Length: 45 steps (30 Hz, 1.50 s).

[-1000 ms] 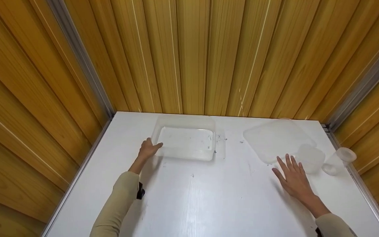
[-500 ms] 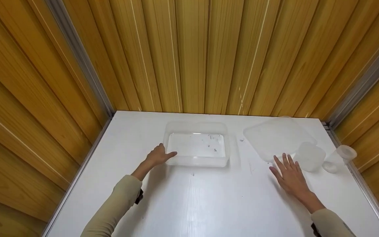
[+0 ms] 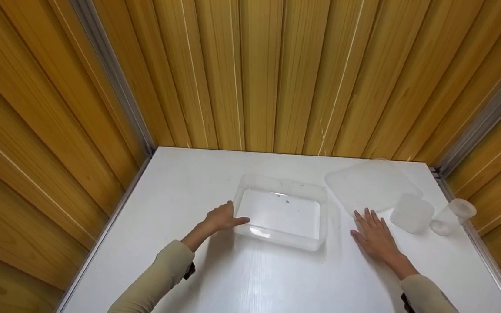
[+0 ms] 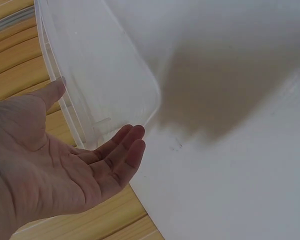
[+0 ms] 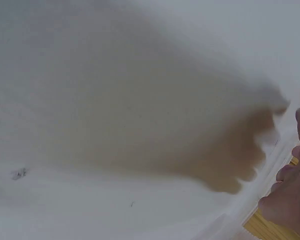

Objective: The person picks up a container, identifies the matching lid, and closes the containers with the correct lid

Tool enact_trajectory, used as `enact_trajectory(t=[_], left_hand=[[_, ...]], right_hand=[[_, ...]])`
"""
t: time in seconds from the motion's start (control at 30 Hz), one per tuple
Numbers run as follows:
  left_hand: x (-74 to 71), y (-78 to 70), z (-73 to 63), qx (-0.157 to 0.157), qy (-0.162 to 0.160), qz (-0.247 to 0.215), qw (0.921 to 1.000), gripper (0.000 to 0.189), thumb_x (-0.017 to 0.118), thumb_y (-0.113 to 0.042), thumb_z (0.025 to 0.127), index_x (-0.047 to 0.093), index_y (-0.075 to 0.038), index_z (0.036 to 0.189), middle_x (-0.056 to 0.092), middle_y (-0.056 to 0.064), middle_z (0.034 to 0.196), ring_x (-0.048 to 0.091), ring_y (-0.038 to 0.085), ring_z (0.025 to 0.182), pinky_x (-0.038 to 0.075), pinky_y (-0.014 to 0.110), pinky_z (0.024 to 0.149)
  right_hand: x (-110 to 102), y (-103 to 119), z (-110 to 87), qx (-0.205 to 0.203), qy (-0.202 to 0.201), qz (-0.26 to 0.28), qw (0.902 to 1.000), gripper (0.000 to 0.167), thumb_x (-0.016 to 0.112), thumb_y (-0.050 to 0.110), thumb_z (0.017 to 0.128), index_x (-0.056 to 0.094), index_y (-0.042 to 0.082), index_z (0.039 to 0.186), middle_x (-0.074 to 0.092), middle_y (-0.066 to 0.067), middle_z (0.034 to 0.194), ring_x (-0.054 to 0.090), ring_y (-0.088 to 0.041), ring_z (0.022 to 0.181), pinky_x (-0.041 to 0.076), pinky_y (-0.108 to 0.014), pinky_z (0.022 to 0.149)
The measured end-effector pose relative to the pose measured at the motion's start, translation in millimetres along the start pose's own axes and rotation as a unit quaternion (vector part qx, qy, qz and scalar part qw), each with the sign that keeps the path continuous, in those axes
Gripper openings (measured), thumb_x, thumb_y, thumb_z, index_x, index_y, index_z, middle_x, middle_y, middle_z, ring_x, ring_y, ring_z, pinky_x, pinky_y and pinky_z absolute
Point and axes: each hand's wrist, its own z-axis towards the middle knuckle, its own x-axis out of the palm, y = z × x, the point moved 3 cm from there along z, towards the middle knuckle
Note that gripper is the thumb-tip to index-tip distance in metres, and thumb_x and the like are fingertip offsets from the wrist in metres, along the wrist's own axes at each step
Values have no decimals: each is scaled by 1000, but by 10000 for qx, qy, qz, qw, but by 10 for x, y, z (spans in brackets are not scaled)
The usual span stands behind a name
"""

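My left hand point(image 3: 222, 217) grips the left wall of a clear plastic storage box point(image 3: 276, 239), thumb over the rim. In the left wrist view the thumb of the left hand point(image 4: 55, 165) lies at the rim, and its curled fingers are against the outer side of the box point(image 4: 105, 70). The box stands slightly turned on the table, with small dark specks seen through its floor. My right hand point(image 3: 374, 237) is spread, fingers straight, at the near edge of a translucent lid point(image 3: 370, 187); whether it touches the lid I cannot tell. Only part of the right hand point(image 5: 290, 195) shows in its wrist view.
Right of the right hand stand a small frosted square container point(image 3: 412, 213) and a clear cylindrical one point(image 3: 452, 217) near the table's right edge. The white table point(image 3: 181, 182) meets wood-patterned walls point(image 3: 259, 78) at the back and sides.
The box has moved right and nearer, turning slightly, with my left hand on its left wall. My right hand has shifted a little to the left, still spread.
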Motion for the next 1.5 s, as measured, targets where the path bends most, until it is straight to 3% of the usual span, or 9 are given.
enact_trajectory(t=[0.17,0.37,0.6,0.73,0.93,1.17,1.37,1.5], left_hand=[[69,-97,-104,164,93,300,9994,79,70,-52,92,50,12,134,68,23,113,68,35,94,56,50,77],[88,-136,-169,369,29,152,9992,41,59,-44,101,62,-3,97,65,9,83,53,19,66,41,33,56],[117,-89,-176,390,46,84,9992,31,57,-35,102,61,-7,90,61,3,77,48,15,64,36,30,55],[134,-73,-183,442,53,37,9990,28,58,-32,102,62,-7,90,59,2,76,46,16,64,35,31,55],[119,-86,-186,550,6,-88,9984,27,57,-30,102,62,-6,91,59,4,76,47,17,66,34,31,56],[146,-74,-184,530,138,-158,9984,28,56,-30,102,65,-5,96,64,7,80,49,18,67,35,31,56],[149,-54,-169,615,261,-283,9974,30,55,-29,104,65,-1,102,50,-1,69,41,12,58,30,25,50],[152,-48,-164,589,278,-285,9975,30,55,-29,104,65,-1,102,48,-2,70,40,13,59,30,26,51]], right_hand=[[47,-19,-3,-31,15,14,10000,54,59,19,102,46,-9,147,36,-41,152,31,-58,144,26,-70,117],[8,-43,123,-82,-769,202,9968,35,67,8,96,62,-6,128,56,-34,136,50,-54,127,45,-68,98],[9,-40,326,-572,-1610,118,9852,14,81,1,82,72,1,93,69,-14,96,63,-37,87,53,-52,72],[-5,-32,410,-846,-1775,-178,9803,14,83,-3,78,71,1,85,67,-11,84,62,-32,78,54,-47,64],[-60,15,509,-938,-1808,-530,9776,13,78,-5,82,66,-1,87,64,-15,86,62,-38,81,52,-49,62],[-178,139,587,-1196,-2648,-408,9560,13,75,-4,86,64,-3,93,62,-17,87,60,-38,80,47,-48,62],[-417,296,762,-1700,-3194,211,9320,8,68,-8,91,62,-10,95,59,-22,85,54,-37,77,41,-43,66],[-631,442,880,-1566,-3277,985,9265,7,62,-10,94,59,-15,99,55,-28,90,49,-38,83,35,-37,74]])
